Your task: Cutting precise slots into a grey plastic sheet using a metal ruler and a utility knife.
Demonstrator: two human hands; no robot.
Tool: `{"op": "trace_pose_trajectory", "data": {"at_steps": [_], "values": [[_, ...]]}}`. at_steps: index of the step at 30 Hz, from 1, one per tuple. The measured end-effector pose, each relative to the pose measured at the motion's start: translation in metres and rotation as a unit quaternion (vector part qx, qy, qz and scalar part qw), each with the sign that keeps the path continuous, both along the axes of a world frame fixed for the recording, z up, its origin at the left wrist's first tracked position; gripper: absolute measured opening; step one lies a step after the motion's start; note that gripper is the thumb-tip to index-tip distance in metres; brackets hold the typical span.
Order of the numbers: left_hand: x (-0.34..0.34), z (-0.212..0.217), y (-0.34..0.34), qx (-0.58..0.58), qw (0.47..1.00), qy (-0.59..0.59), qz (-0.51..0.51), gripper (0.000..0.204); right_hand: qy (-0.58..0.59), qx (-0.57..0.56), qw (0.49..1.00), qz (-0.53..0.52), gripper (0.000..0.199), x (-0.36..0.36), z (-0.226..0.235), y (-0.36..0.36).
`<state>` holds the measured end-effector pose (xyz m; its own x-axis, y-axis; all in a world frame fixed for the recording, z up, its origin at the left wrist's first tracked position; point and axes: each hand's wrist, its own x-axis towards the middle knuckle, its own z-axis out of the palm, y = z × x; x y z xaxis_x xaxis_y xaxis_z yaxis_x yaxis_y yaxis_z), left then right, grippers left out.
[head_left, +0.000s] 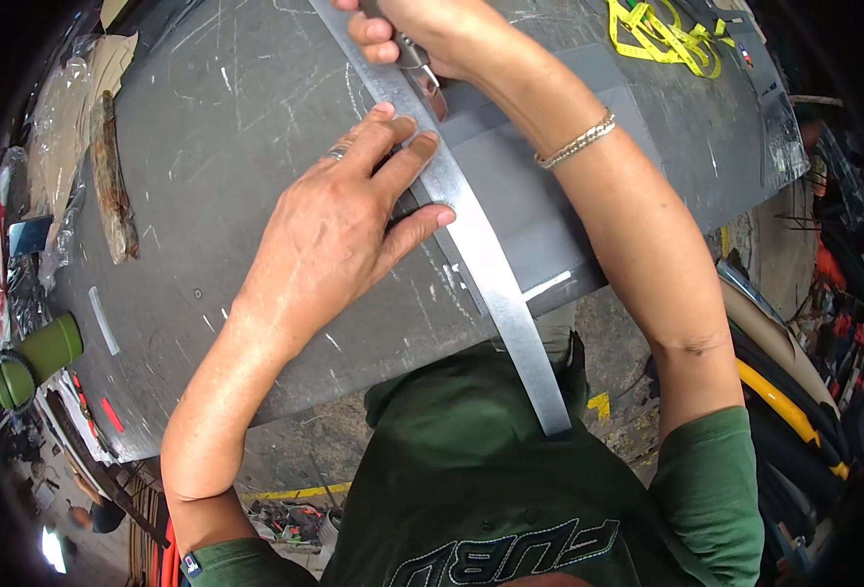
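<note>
Pressing the ruler (488, 256), the spread left hand (334, 217) risks cuts if the knife (422, 74) gripped in the right hand (440, 27) jumps the ruler.

Green T-shirt (481, 460), silvery bracelet (577, 143), finger ring (336, 153)

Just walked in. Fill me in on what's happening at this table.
A person's left hand presses a long metal straightedge with fingertips and thumb. The right hand grips what looks like a utility knife, its tip beside the straightedge, over a smooth grey sheet on the scratched table. The straightedge's near end juts past the table edge. A tangled yellow measuring tape lies at the far right.
</note>
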<state>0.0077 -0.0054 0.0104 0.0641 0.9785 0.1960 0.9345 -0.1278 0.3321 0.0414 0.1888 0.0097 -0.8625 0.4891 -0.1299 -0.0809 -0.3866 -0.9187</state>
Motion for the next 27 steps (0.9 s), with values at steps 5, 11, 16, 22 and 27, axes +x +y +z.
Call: {"op": "trace_pose_trajectory", "data": {"at_steps": [5,11,16,22,27], "values": [[-0.001,0.001,0.001,-0.027,0.999,-0.014,0.009,0.054,-0.044,-0.02,0.999,-0.019,0.056,-0.004,-0.018,0.005],[-0.001,0.0,0.001,-0.033,0.999,-0.01,0.015,0.054,-0.074,-0.037,0.995,-0.062,0.06,-0.006,-0.022,0.006],[-0.001,-0.001,0.001,-0.028,0.999,-0.016,0.018,0.053,-0.073,-0.002,0.995,-0.069,0.058,-0.003,-0.022,0.005],[-0.002,-0.003,0.0,-0.022,1.0,-0.015,0.015,0.053,-0.092,-0.011,0.992,-0.088,0.056,-0.002,-0.017,0.002],[-0.001,-0.002,0.0,-0.022,1.0,-0.015,0.013,0.053,-0.07,-0.001,0.992,-0.101,0.054,-0.001,-0.013,0.0]]}}
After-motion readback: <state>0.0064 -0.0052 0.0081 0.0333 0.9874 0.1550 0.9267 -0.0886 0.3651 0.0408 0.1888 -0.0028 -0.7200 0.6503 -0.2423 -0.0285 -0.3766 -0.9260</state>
